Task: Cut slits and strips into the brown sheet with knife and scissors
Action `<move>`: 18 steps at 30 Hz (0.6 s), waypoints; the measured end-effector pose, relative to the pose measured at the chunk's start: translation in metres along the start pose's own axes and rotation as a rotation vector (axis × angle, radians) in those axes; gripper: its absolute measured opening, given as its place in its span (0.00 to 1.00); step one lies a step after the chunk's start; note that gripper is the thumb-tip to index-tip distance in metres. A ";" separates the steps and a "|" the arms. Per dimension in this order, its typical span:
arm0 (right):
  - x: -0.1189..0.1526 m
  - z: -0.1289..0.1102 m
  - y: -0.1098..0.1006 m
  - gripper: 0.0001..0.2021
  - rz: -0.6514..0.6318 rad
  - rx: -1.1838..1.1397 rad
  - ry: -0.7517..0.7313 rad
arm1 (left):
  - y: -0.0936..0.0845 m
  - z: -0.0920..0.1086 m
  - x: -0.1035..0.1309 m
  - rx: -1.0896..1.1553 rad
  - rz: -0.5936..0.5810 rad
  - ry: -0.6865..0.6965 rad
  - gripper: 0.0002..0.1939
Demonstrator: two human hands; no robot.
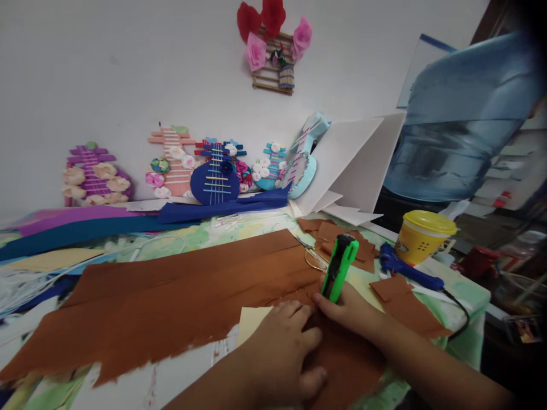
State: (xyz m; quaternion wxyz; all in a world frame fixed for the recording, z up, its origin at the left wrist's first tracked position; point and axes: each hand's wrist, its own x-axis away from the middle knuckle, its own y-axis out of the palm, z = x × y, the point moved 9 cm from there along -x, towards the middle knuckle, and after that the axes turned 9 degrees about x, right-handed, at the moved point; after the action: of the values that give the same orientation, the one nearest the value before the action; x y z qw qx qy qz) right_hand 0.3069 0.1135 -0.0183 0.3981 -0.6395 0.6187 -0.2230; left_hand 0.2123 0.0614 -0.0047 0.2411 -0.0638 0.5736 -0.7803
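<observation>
My right hand is wrapped around a green and black utility knife, which stands nearly upright over the brown sheet. The knife's blade end is hidden by my fingers. My left hand lies with its fingers stretched out on the brown sheet, just left of the knife, and appears to press it down. A cream card shows partly from beneath the left hand. Scissors lie on the sheet just beyond my right hand, partly hidden by the knife.
Brown offcuts and a blue glue gun lie at right, near a yellow-lidded tub. A large water bottle stands behind. Decorated lute-shaped crafts lean along the wall. White cords lie at left.
</observation>
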 end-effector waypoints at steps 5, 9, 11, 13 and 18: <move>0.003 0.000 -0.004 0.12 0.031 0.041 0.006 | 0.003 -0.002 0.001 0.013 -0.016 -0.006 0.20; 0.003 0.005 -0.006 0.14 0.021 -0.089 0.044 | 0.006 -0.003 0.001 0.004 -0.024 0.009 0.22; 0.003 0.009 -0.009 0.14 0.039 -0.162 0.085 | 0.007 -0.003 0.000 -0.003 -0.025 0.011 0.22; 0.003 0.011 -0.010 0.15 0.041 -0.192 0.102 | 0.007 -0.003 0.000 -0.011 -0.027 0.014 0.22; 0.004 0.013 -0.008 0.16 0.032 -0.141 0.108 | 0.006 -0.003 -0.001 -0.015 -0.023 0.020 0.23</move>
State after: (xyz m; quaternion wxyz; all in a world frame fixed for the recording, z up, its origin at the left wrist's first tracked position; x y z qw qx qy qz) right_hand 0.3224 0.1121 -0.0207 0.3217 -0.6429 0.6637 -0.2066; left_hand 0.2137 0.0629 -0.0107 0.2259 -0.0641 0.5812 -0.7792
